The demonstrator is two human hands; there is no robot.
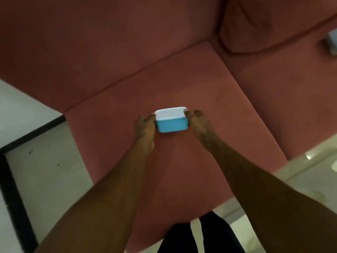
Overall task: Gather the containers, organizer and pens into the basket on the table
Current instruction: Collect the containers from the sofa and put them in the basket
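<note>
A small blue container (172,125) with a white lid sits on the pink sofa seat (182,84), near the middle of the view. My left hand (145,127) presses against its left end, and my right hand (197,123) grips its right end with fingers curled over the lid's corner. Both arms reach forward from the bottom of the view. The basket, the table, the organizer and the pens are out of view.
The pink sofa has a backrest (91,42) at the left and a cushion (264,24) at the top right. A blurred grey object (331,42) lies at the right edge. Pale tiled floor (45,170) with a dark strip (16,207) lies left of the sofa.
</note>
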